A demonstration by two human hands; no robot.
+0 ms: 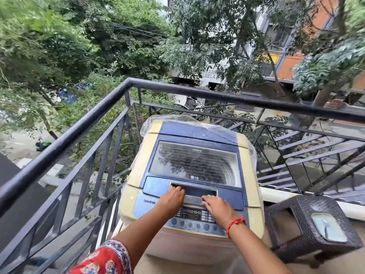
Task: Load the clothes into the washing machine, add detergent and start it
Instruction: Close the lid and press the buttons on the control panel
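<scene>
Both hands at the closed lid, ready to open the washing machine.

Lower centre of the head view: the left hand (173,195) hooks its curled fingers into the lid handle (194,192); the right hand (214,204) lies flat and spread at the handle's edge, holding nothing. One washing machine (195,173) stands mid-frame, lid down. Opening seems the step in hand; next comes an upward pull. One woven stool (308,226) sits lower right. No clothes or detergent are visible.

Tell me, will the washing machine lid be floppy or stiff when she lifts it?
Probably stiff: the lid looks like a hard frame around a clear window. It likely folds across its back seam rather than bending. The left hand and right hand sit at its handle, so perhaps it is a bit heavy.
</scene>
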